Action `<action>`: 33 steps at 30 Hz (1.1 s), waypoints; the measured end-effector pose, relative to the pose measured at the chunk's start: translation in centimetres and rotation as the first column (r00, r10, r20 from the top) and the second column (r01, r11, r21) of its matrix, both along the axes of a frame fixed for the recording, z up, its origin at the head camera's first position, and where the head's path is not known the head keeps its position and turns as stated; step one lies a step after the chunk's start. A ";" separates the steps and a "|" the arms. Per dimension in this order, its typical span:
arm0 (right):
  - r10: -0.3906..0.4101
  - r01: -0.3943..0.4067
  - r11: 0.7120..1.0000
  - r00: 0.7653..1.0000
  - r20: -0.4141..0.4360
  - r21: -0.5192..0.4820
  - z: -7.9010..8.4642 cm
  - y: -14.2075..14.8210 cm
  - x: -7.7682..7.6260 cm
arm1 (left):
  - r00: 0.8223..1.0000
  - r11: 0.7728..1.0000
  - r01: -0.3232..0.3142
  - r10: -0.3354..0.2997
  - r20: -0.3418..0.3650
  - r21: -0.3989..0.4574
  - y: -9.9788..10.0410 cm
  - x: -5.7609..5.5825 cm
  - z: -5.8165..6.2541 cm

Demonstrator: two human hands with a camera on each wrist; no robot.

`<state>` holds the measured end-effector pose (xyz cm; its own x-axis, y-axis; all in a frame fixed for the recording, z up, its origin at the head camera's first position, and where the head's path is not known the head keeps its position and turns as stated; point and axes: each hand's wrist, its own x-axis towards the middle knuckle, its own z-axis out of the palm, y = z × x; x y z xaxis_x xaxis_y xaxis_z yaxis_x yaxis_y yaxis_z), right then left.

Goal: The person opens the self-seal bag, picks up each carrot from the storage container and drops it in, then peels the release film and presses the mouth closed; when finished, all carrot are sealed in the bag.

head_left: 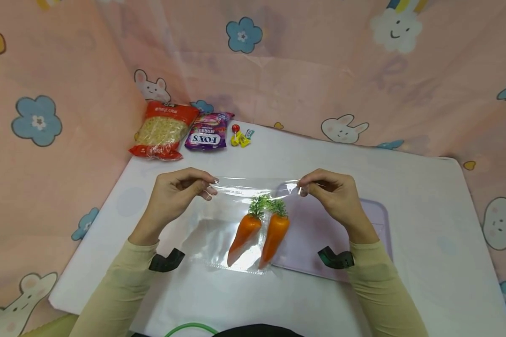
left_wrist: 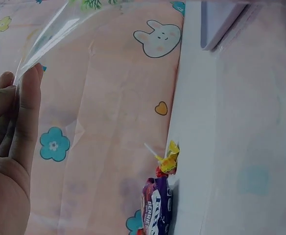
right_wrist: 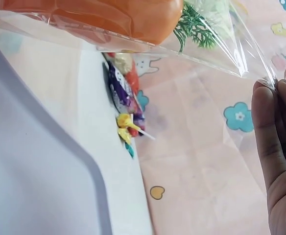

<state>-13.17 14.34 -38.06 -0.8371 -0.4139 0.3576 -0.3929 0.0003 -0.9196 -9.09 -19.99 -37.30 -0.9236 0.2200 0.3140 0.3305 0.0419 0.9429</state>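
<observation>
Between both hands a clear plastic bag (head_left: 219, 234) is stretched by its top edge. Two orange toy-like carrots (head_left: 245, 230) with green tops lie inside it, leaning the same way. My left hand (head_left: 176, 194) pinches the bag's upper left corner between thumb and fingers. At the upper right corner, my right hand (head_left: 335, 194) pinches the film the same way. The right wrist view shows an orange carrot (right_wrist: 133, 19) close up through the film, its green top toward the right fingertips. In the left wrist view the shiny film runs up from the left fingertips (left_wrist: 33, 78).
Behind the bag, a lilac tray (head_left: 375, 210) lies on the white table (head_left: 430, 234). Along the back left stand a red pasta bag (head_left: 162, 131), a purple FOX'S candy packet (head_left: 208, 132) and several small wrapped candies (head_left: 241, 138). A pink patterned cloth (head_left: 299, 84) surrounds the table.
</observation>
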 end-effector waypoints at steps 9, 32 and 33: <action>0.021 -0.021 1.000 1.000 -0.001 0.017 0.1 0.1 0.0 | 1.000 0.995 0.003 -0.003 -0.003 -0.100 0.1 0.2 0.7; -0.047 0.041 0.990 0.998 0.037 0.134 0.3 0.2 0.0 | 0.997 0.993 -0.037 0.045 0.064 -0.116 0.3 0.4 0.5; -0.058 0.052 0.989 0.998 0.035 0.140 0.4 0.2 0.0 | 0.997 0.992 -0.039 0.046 0.054 -0.116 0.2 0.3 0.2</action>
